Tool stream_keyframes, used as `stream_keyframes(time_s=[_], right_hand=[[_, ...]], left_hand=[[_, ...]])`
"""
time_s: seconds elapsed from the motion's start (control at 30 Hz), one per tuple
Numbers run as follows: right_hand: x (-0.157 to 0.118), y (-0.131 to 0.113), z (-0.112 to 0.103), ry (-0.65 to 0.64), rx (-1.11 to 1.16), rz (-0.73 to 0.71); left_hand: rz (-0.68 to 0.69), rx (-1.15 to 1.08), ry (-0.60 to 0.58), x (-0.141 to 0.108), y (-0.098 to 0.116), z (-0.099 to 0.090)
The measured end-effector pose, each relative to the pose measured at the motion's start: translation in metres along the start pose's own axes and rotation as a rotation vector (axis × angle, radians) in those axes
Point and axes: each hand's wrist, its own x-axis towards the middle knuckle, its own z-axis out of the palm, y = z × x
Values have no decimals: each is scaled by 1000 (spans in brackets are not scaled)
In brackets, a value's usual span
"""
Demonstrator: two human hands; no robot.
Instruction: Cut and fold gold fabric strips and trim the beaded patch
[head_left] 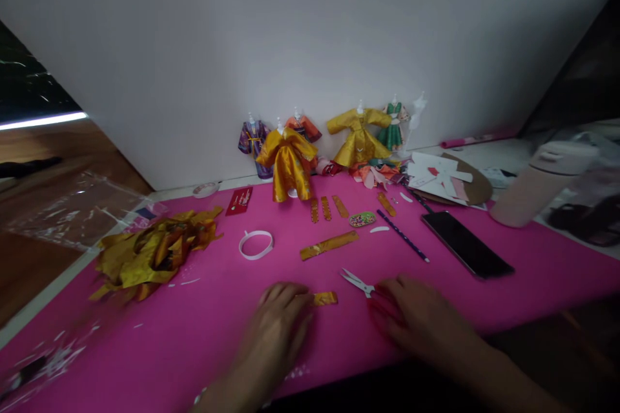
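Observation:
My left hand (281,322) is at the front middle of the pink mat, fingers bent over one end of a short gold fabric strip (326,298). The strip's other end sticks out to the right; the covered end is hidden. To the right, my right hand (416,313) is closed on the red handles of a pair of scissors (357,282). Their silver blades point to the upper left, slightly apart. Just beyond lies a longer gold strip (329,246). Both hands are somewhat blurred.
A gold fabric heap (150,251) is at left, near a white ring (256,245). Small dress forms in gold robes (290,161) stand along the wall. A patterned pencil (402,235), a phone (467,244) and a pale bottle (537,187) are at right.

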Motion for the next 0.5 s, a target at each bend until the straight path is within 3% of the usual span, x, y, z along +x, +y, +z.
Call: stream_keyframes(time_s=[0.17, 0.27, 0.4, 0.5], right_hand=[[-29, 16, -17, -40, 87, 101], [-49, 20, -35, -99, 308, 296], [-94, 27, -50, -169, 860, 616], [-141, 47, -45, -12, 1547, 829]], left_hand=[[28, 5, -46, 12, 6, 13], [49, 4, -60, 18, 24, 14], [156, -30, -6, 19, 50, 7], [215, -22, 80, 13, 56, 3]])
